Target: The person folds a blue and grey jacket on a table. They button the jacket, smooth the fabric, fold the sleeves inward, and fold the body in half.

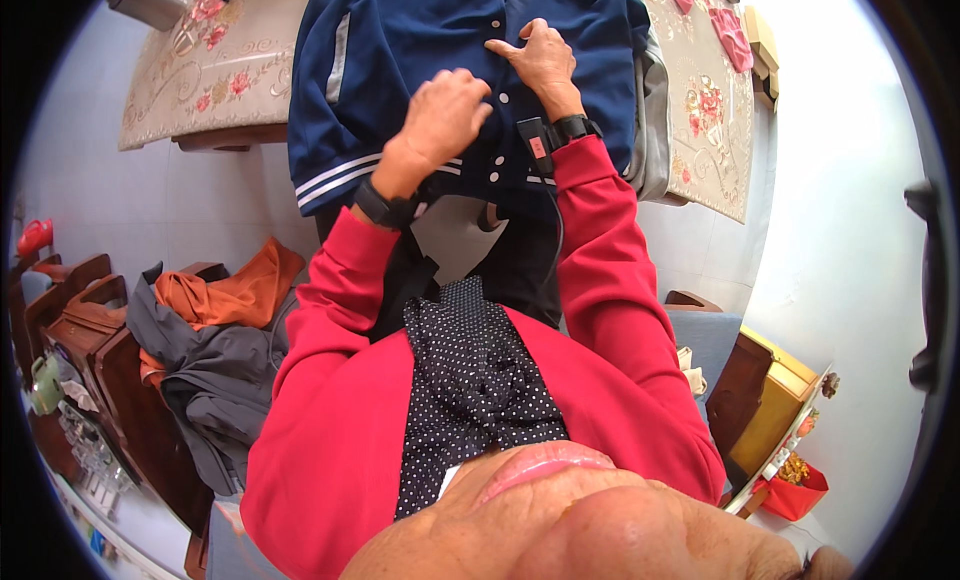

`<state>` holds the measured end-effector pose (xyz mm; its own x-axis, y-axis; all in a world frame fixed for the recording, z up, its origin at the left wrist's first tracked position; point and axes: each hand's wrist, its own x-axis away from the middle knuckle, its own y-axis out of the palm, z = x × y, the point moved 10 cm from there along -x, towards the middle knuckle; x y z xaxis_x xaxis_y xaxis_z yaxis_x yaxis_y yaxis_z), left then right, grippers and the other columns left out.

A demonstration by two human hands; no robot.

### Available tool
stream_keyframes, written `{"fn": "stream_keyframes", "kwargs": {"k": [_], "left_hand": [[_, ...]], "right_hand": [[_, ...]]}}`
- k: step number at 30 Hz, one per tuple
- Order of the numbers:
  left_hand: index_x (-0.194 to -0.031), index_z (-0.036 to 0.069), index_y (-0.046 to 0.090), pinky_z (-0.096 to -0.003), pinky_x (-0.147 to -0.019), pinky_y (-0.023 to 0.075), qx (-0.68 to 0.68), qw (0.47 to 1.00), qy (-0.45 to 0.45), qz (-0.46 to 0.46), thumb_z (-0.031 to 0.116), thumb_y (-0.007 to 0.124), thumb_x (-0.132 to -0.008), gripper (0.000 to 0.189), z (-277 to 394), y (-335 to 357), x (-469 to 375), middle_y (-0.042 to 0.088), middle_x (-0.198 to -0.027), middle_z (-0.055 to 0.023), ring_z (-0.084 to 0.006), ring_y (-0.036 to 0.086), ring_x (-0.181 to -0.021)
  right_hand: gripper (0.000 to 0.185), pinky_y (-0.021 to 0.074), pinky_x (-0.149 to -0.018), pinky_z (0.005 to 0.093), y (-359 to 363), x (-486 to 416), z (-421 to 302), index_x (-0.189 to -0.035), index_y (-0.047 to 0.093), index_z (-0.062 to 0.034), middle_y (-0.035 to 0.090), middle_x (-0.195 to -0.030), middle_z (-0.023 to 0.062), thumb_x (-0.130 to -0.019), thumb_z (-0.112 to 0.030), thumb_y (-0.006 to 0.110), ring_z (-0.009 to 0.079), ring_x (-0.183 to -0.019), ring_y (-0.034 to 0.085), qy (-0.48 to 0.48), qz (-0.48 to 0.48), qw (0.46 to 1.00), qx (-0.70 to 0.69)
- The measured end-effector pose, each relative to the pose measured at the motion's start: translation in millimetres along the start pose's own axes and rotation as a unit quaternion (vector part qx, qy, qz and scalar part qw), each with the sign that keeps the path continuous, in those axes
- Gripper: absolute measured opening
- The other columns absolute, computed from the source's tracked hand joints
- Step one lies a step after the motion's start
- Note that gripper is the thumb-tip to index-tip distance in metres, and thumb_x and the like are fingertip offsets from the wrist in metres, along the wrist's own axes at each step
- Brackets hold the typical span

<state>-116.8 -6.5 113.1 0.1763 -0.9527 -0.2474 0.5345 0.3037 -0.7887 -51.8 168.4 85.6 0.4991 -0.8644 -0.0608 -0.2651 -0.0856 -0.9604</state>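
A navy varsity jacket (405, 24) lies front up before me, its white-striped hem hanging over the table's near edge. White snap buttons (503, 98) run down its front placket. Over the jacket's left half, close to the placket, is my left hand (448, 114), fingers loosely curled and thumb apart, slightly blurred. My right hand (546, 58) rests on the jacket beside the placket, thumb stretched out toward a snap and away from the bent fingers. A grey sleeve (654, 129) lies at the jacket's right side. Both wrists wear black straps.
A floral cloth (240, 62) covers the table. On it are a metal tumbler (148, 3) and pink cloth pieces (730, 39). Grey clothing (217, 370) and an orange garment (232, 287) are piled to the left. A red bag (796, 494) stands behind me on the right.
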Motion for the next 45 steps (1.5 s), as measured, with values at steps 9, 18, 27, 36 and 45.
{"fn": "stream_keyframes", "kwargs": {"k": [9,18,27,36,45], "left_hand": [[-0.118,0.009,0.059,-0.0495,-0.087,0.0549,-0.121,0.990,-0.039,0.054,0.016,0.066,-0.093,0.027,-94,-2,-126,0.062,-0.120,-0.0167,-0.0408,0.066,-0.103],[-0.121,0.002,0.057,-0.0448,-0.090,0.0522,-0.059,0.986,-0.121,0.096,0.007,0.067,-0.085,0.039,-122,4,-144,0.060,-0.109,-0.0201,-0.0408,0.061,-0.105],[-0.127,0.013,0.065,-0.0410,-0.099,0.0484,-0.083,0.990,0.101,0.056,0.017,0.070,-0.089,0.038,-46,22,-98,0.061,-0.128,-0.0087,-0.0294,0.057,-0.120],[-0.143,0.021,0.057,-0.0470,-0.110,0.0386,-0.152,0.985,0.076,-0.024,0.044,0.073,-0.086,0.064,-61,40,-102,0.049,-0.147,-0.0066,-0.0270,0.043,-0.139],[-0.146,0.011,0.052,-0.0461,-0.118,0.0343,-0.050,0.996,0.032,-0.070,0.035,0.080,-0.080,0.076,-69,33,-82,0.046,-0.152,-0.0146,-0.0327,0.041,-0.143]], "right_hand": [[0.044,0.0551,-0.088,0.0400,1,-1,20,-0.114,0.069,-0.0077,0.075,-0.100,0.0109,-0.079,-0.034,0.073,0.0301,-0.097,0.072,0.040,0.030,0.997,-0.065],[0.035,0.0560,-0.083,0.0394,9,15,60,-0.110,0.075,-0.0061,0.075,-0.092,0.0109,-0.081,-0.025,0.073,0.0282,-0.086,0.072,0.067,0.140,0.946,-0.286],[0.032,0.0552,-0.082,0.0253,-7,22,54,-0.115,0.071,0.0059,0.076,-0.100,0.0092,-0.087,-0.008,0.077,0.0122,-0.088,0.070,0.052,0.158,0.882,-0.441],[0.020,0.0552,-0.076,0.0406,-16,24,-7,-0.102,0.074,-0.0044,0.068,-0.092,0.0125,-0.084,-0.011,0.070,0.0307,-0.081,0.068,-0.078,0.194,0.953,-0.220],[0.019,0.0548,-0.073,0.0366,-1,23,1,-0.101,0.076,-0.0046,0.069,-0.086,0.0102,-0.083,-0.009,0.073,0.0255,-0.075,0.069,-0.066,0.193,0.939,-0.276]]}}
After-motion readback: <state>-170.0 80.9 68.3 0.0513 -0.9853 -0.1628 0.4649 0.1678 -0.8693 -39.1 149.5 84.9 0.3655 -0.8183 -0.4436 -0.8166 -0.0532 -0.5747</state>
